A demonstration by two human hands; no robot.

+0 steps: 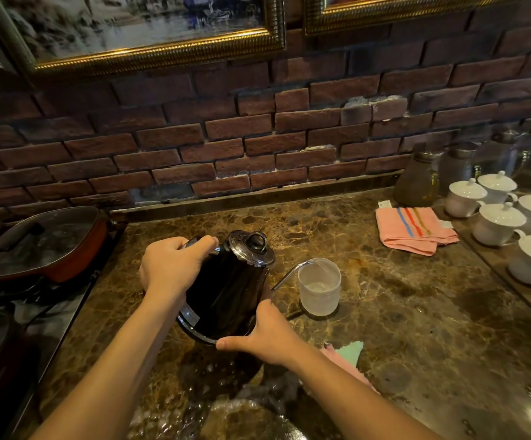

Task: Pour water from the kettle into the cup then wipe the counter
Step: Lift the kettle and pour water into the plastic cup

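1. The pouring step is underway: the black kettle (226,290) is being tilted toward the right, off the bench (384,312), with its thin curved spout (292,271) reaching over the rim of the clear cup (319,285).
2. The left hand (170,265) is clenching the kettle's handle near the lid, carrying the weight.
3. The right hand (267,336) is pressing against the kettle's lower edge, thumb stretched along the base rim, so it is steadying rather than fully wrapping it.
4. The cup is standing upright on the bench just to the right of the kettle, and a thin stream appears to be falling from the spout tip into it; a shallow layer of water is showing at the bottom, so the cup is looking far from full.
5. Wiping is not yet begun. A pink and green cloth (346,354) is lying on the bench just beside the right forearm, partly hidden by it, and a folded pink striped towel (413,230) is sitting farther back near the white lidded cups (496,217).
6. The bench near the bottom of the view is glistening as if wet, which is probably the patch that needs wiping once the kettle is set down.
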